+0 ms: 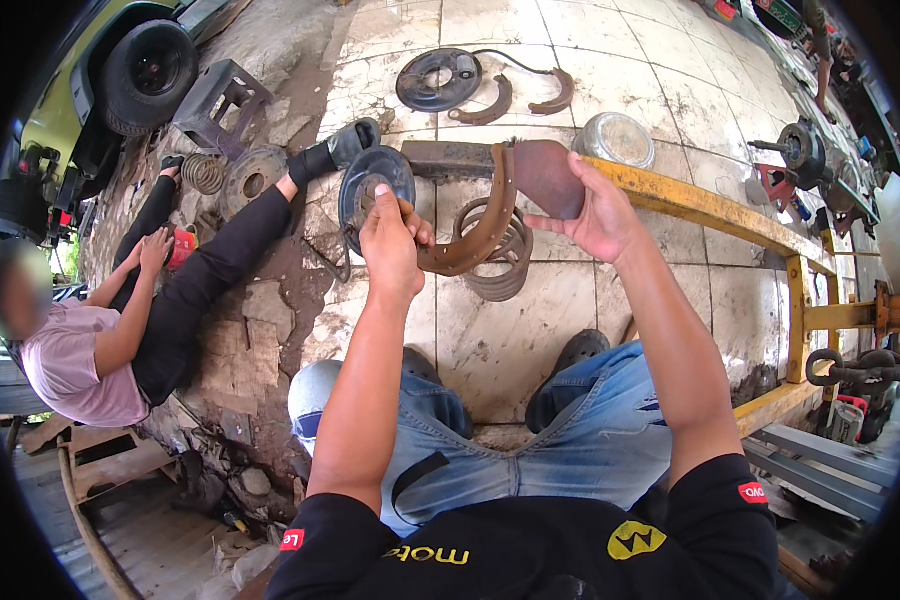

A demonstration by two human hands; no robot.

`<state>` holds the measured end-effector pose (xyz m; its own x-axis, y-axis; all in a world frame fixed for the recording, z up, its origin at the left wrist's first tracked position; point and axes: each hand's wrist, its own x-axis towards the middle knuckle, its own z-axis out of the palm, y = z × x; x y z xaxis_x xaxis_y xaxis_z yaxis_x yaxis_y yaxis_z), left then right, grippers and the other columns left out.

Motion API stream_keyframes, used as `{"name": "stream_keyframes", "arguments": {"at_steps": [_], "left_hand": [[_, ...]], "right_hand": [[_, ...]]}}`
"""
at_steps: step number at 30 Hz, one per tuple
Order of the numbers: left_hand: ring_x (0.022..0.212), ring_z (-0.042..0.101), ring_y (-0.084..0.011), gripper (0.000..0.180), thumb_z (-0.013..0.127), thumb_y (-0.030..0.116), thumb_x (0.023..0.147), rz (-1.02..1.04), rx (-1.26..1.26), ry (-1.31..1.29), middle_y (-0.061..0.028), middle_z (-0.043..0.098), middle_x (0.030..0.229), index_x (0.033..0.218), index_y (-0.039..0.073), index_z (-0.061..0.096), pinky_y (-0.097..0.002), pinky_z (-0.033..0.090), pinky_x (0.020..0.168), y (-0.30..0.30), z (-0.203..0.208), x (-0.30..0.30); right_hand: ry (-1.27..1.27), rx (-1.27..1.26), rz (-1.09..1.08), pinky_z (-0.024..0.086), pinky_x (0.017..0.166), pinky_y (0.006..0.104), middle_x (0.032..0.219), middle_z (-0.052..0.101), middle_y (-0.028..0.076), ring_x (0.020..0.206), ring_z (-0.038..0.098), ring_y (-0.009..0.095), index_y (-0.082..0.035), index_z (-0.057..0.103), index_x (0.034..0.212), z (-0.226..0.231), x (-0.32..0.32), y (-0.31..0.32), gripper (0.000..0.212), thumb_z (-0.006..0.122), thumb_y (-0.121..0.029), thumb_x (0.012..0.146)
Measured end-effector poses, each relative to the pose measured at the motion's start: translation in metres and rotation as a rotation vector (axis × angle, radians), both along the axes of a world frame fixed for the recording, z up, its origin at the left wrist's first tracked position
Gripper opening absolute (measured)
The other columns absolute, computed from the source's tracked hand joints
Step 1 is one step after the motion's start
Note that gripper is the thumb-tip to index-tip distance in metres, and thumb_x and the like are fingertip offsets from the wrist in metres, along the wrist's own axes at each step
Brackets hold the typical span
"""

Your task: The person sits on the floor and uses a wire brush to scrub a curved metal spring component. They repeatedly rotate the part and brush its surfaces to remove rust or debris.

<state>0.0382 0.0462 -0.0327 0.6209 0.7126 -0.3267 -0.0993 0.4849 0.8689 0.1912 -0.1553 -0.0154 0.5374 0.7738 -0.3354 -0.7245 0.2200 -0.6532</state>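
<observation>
Curved parts in two bare hands above a tiled floor (670,100). We are seeing the left hand (395,235) holding the lower end of a curved brown shoe (495,228), its fingers curling closed and its thumb pointing upward; we are judging that this end grip is leaving most of the arc exposed to view. The right hand (605,215) is spreading its fingers wide about a reddish-brown sheet (547,180), beside the shoe's upper end; the spread is presumably suiting the sheet's breadth, though we cannot tell whether the hand is pinching it or merely touching it. Behind the left hand a black round plate (395,168) is showing, and we cannot tell whether it is being held or lying free. Below the shoe, a coil spring (498,285) is resting on the floor, inward from its left edge. Toward the floor's far edge, a second black plate (412,85) is lying near two smaller curved shoes (490,107), probably grouped as kindred parts. A yellow frame (710,205) is crossing the floor's right side, while beyond the left edge a co-worker (85,360) is sitting with both hands near a red object (183,248)
</observation>
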Motion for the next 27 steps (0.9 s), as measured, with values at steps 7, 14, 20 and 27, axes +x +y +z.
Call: {"name": "stream_keyframes", "arguments": {"at_steps": [7, 14, 20, 27], "left_hand": [[0.049, 0.041, -0.0107, 0.046, 0.048, 0.043, 0.103, -0.027, 0.088, -0.080, 0.0002, 0.040, 0.059, 0.075, 0.006, 0.048, -0.0271, 0.036, 0.046, -0.005, -0.011, 0.001], [0.045, 0.042, -0.0078, 0.046, 0.048, 0.042, 0.103, -0.029, 0.110, -0.071, 0.0004, 0.044, 0.054, 0.072, 0.007, 0.049, -0.0241, 0.031, 0.041, -0.011, -0.009, -0.001], [0.043, 0.040, -0.0071, 0.047, 0.049, 0.043, 0.102, -0.026, 0.110, -0.065, 0.0007, 0.044, 0.052, 0.071, 0.008, 0.049, -0.0238, 0.028, 0.038, -0.011, -0.003, 0.000], [0.043, 0.040, -0.0080, 0.048, 0.048, 0.042, 0.103, -0.008, 0.102, -0.058, 0.0002, 0.043, 0.052, 0.069, 0.008, 0.048, -0.0251, 0.029, 0.039, -0.010, -0.004, -0.001]], "right_hand": [[-0.980, -0.511, 0.163, 0.047, 0.103, 0.0440, 0.139, 0.052, 0.017, 0.127, 0.052, 0.032, -0.006, 0.047, 0.140, -0.019, -0.039, 0.025, 0.048, 0.044, -0.036, 0.103], [-1.801, -0.603, 0.436, 0.051, 0.096, 0.0436, 0.153, 0.034, 0.017, 0.125, 0.052, 0.038, -0.012, 0.048, 0.139, -0.057, -0.067, 0.037, 0.060, 0.062, -0.006, 0.081], [-1.919, -0.729, 0.461, 0.056, 0.086, 0.0389, 0.150, 0.039, 0.013, 0.120, 0.057, 0.032, -0.015, 0.055, 0.134, -0.038, -0.070, 0.045, 0.057, 0.062, -0.006, 0.078], [-2.046, -0.736, 0.402, 0.049, 0.096, 0.0400, 0.146, 0.048, 0.003, 0.130, 0.051, 0.027, -0.015, 0.052, 0.137, -0.060, -0.072, 0.048, 0.055, 0.053, -0.004, 0.083]]}}
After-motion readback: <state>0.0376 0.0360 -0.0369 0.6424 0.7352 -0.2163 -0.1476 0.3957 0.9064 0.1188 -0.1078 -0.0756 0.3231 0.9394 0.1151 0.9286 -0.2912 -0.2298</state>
